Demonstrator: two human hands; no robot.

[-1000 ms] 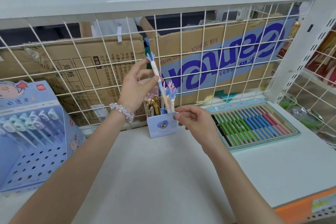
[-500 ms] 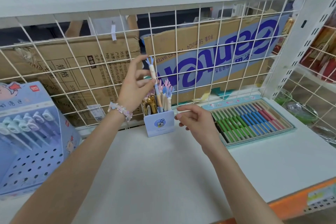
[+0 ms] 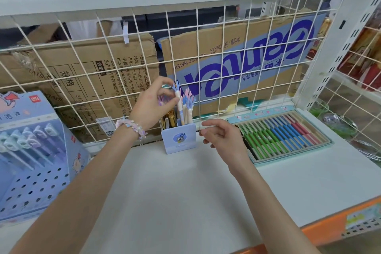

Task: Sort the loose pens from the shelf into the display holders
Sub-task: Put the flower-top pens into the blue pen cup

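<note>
We see the left hand (image 3: 151, 105) raised over the small blue pen holder (image 3: 179, 138), which stands at 12 o'clock on the white shelf (image 3: 165, 192), against the white wire grid (image 3: 206, 51). Thumb and fingertips (image 3: 174, 100) pinch the upper barrel of a white pen with a blue feathery top (image 3: 178, 99). That pen stands nearly upright, tilted a little to 11 o'clock, and its lower end is already down inside the holder. The index finger arches above the blue top without closing on it. A beaded bracelet (image 3: 132, 127) circles the left wrist.

The right hand (image 3: 221, 140) hovers just to 3 o'clock of the holder, grasping nothing: its fingers are loosely bent and spread, the tips near the holder's right edge. We cannot tell whether they touch it.

Inside the holder, just right of the pinched pen, we see more feather-topped pens in pink and blue (image 3: 188, 102), and gold-coloured pens (image 3: 170, 117) partly hidden behind the left hand.

At 2 o'clock lies a flat tray of pens (image 3: 282, 134) in rows of green, blue and red. At 9 o'clock stands a blue perforated display stand (image 3: 37, 181) holding cartoon-capped pens (image 3: 28, 140) at a slant. Behind the grid lean brown cardboard boxes (image 3: 237, 64).
</note>
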